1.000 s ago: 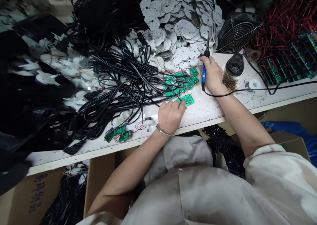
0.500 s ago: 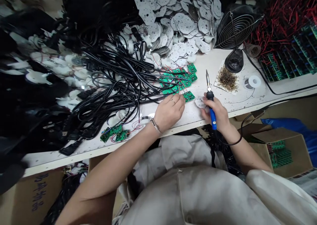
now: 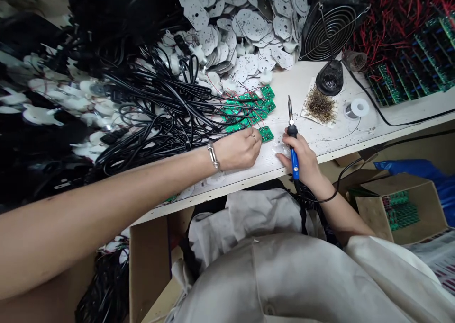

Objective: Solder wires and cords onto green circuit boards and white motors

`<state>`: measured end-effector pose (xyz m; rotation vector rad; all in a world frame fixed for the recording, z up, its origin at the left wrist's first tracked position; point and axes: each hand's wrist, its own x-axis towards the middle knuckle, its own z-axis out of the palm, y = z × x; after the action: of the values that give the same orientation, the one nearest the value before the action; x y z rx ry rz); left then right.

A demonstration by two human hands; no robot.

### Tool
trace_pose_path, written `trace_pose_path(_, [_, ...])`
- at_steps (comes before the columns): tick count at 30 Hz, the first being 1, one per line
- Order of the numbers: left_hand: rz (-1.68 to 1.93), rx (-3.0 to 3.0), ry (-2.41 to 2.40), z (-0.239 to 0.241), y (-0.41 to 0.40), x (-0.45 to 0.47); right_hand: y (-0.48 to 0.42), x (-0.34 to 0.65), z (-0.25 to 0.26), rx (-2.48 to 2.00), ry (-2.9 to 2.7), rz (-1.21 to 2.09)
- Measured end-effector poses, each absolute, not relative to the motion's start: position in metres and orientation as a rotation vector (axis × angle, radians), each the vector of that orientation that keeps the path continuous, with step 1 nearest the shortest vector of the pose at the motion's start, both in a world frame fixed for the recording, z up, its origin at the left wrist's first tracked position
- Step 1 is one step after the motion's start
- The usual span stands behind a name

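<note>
My left hand is closed just left of a small green circuit board, fingertips bent down near its edge; what they pinch is hidden. A metal bracelet circles that wrist. In my right hand is a soldering iron with a blue handle, its metal tip pointing up and away from me, clear of the boards. A pale, see-through-looking piece lies by the right fingertips; whether they touch it I cannot tell. More green boards with red wires lie beyond my left hand.
Black cables spread left of the boards, with white plastic parts beyond. Grey-white plates are heaped at the back beside a fan. A solder spool, an iron stand and wired boards stand to the right.
My left forearm has swung outward and lies flatter across the bench edge, covering the small boards at front left. The view has shifted slightly; my right hand still holds the soldering iron upright.
</note>
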<state>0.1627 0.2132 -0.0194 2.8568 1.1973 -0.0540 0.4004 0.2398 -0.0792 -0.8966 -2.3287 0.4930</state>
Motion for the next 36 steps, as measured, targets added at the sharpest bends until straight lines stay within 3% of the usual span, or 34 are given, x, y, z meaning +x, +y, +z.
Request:
trace_pose_path(7, [0.261,2.939,1.192,-0.039,0.215,0.152,0.239,0.398,-0.082,-0.950,-2.319,0.478])
trace_pose_path(18, [-0.109,2.776,0.980,-0.029,0.239,0.157,0.239,0.399,-0.080,-0.983,-2.328,0.555])
trace_pose_path(21, [-0.013,2.738,1.042,-0.028,0.228,0.153,0.239,0.398,-0.078,-0.965,-2.330,0.550])
trace_pose_path(28, [0.309,2.704,1.575,-0.037,0.155,0.151,0.241,0.406,-0.074,-0.730,-2.404,0.663])
trace_pose_path(36, [0.261,2.332,2.417,-0.044,0.150,0.192,0.232,0.388,-0.072,-0.655,-2.484,0.802])
